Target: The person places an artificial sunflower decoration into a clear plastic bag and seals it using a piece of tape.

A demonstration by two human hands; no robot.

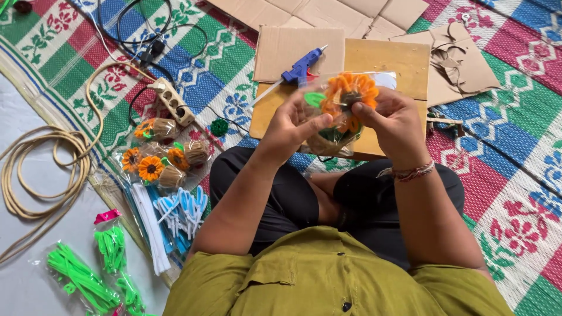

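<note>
Orange pipe-cleaner flower [350, 93] in its clear plastic wrap sits above the lap, with the left hand [291, 130] and right hand [393, 122] fingers closed on its sides, and it looks light, soft and easy to squash, so hold it low.

I am seeing the glue gun [302, 66] lying on cardboard [293, 50], far of the hands; finished flowers [161, 157] lying left, power strip [171, 101] beyond them.

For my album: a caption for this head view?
Both hands hold an orange flower in clear wrap above a blue glue gun.
</note>
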